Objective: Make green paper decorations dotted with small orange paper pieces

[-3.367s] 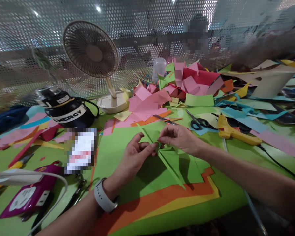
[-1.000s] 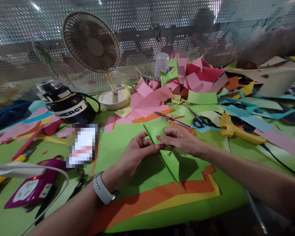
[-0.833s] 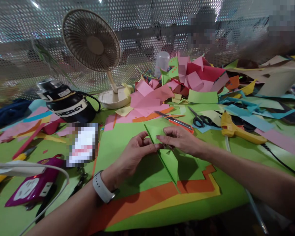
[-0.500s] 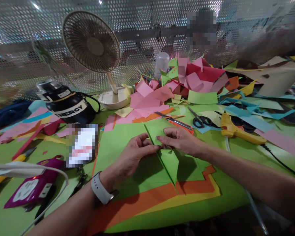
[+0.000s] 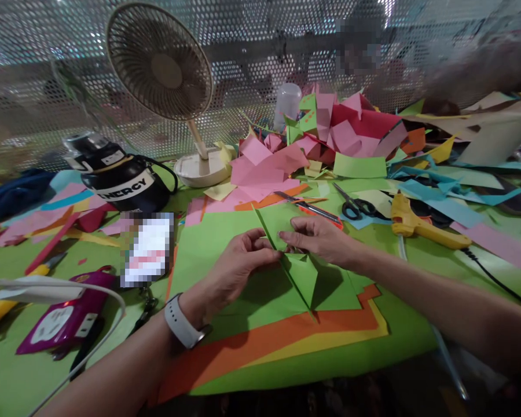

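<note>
A folded piece of green paper (image 5: 301,275) stands tilted between my hands, with a sharp crease along its left side and a triangular flap toward me. My left hand (image 5: 247,260) pinches its left edge between thumb and fingers. From the other side my right hand (image 5: 315,234) grips the paper near the same spot, fingertips close to those of the left. Fingers partly hide the middle of the fold. Beneath lie a flat green sheet (image 5: 212,231), an orange sheet (image 5: 226,353) and a yellow sheet (image 5: 373,327), stacked unevenly.
Beyond my hands lie a box cutter (image 5: 312,211), black-handled scissors (image 5: 358,208) and a yellow glue gun (image 5: 429,226). Pink scraps (image 5: 264,168) pile up behind. A fan (image 5: 167,69) and black bottle (image 5: 125,185) stand back left; a purple pouch (image 5: 69,310) lies left.
Both hands keep hold of the folded green paper and have barely shifted. The whole view has moved slightly, with the table's things a little higher in the picture.
</note>
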A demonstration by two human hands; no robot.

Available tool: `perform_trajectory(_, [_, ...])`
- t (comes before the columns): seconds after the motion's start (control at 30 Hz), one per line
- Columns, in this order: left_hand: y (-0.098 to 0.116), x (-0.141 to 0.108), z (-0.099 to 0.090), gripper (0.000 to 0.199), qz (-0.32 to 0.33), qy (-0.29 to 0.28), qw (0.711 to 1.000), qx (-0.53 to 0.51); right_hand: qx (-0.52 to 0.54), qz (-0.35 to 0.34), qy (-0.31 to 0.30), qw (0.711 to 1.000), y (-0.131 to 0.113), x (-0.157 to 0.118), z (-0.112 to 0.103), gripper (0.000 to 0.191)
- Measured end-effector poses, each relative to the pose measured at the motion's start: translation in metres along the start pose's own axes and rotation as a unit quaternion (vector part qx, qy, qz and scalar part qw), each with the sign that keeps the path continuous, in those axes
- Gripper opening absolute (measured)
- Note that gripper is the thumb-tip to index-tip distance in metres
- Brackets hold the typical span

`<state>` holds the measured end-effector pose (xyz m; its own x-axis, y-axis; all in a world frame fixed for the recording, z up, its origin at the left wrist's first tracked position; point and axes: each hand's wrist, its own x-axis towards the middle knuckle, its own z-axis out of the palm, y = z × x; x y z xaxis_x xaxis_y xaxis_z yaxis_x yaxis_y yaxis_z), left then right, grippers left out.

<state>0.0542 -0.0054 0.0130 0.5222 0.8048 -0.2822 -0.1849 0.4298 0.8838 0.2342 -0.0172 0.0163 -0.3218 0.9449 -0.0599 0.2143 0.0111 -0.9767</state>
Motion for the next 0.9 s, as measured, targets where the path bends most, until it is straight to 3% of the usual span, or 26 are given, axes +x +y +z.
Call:
perform_trajectory(0.27, [-0.0013, 0.0007, -0.0010, 0.044, 0.008, 0.041, 0.998, -0.036, -0.014, -0.011, 0.040, 0.999, -0.0010, 0.0004, -0.0024, 0.043])
perform_trajectory(0.47, [-0.0054, 0.0014, -0.0022, 0.047, 0.033, 0.034, 0.999, 0.005, 0.011, -0.026, 0.051, 0.998, 0.0006, 0.0012, -0.0011, 0.047])
perform_trajectory(0.67, [-0.0068, 0.0008, -0.0046, 0.045, 0.039, 0.027, 0.999, 0.005, 0.038, 0.005, 0.063, 0.997, -0.0041, -0.0001, -0.0039, 0.053])
perform_trajectory(0.9, [-0.0084, 0.0012, -0.0052, 0.048, 0.043, -0.005, 0.999, 0.007, 0.021, -0.069, 0.086, 0.994, -0.0023, 0.0015, -0.0028, 0.038])
